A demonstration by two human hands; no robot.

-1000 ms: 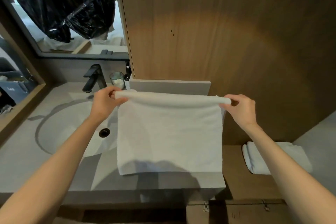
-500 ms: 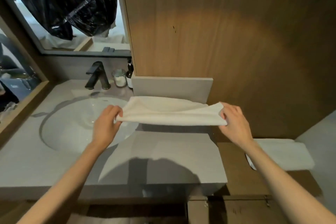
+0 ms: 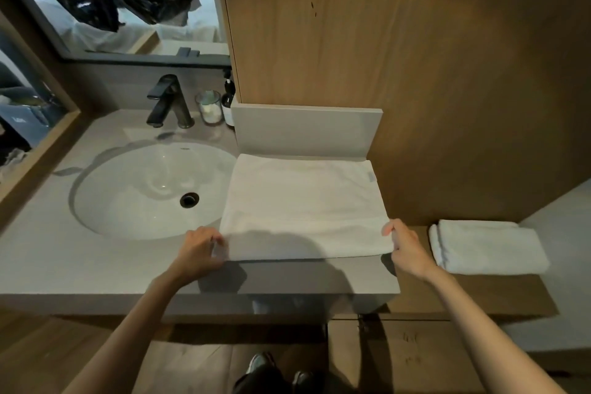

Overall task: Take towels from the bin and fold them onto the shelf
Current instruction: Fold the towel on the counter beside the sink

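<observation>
The left hand point(image 3: 200, 251) pinches the near left corner of a white towel point(image 3: 303, 208), fingers curled over the edge, and the right hand point(image 3: 404, 249) pinches the near right corner with thumb and fingers closed on the cloth. Between the two grips the towel's near edge runs straight. From there the cloth lies spread flat away from the hands on the grey countertop point(image 3: 96, 259), its far edge against the low grey backsplash panel point(image 3: 307, 131) and a small label showing at the far right corner. Just beyond the left hand, touching the towel's left edge, is the white sink basin point(image 3: 144, 189) with a dark drain; past it stand a black faucet point(image 3: 168, 101), a glass jar point(image 3: 209, 107) and a dark pump bottle point(image 3: 227, 102). Outward from the right hand, lower than the counter, a folded towel point(image 3: 486, 248) rests on a wooden shelf point(image 3: 463, 294), apart from the spread one. Wood panelling point(image 3: 415, 57) rises behind.
</observation>
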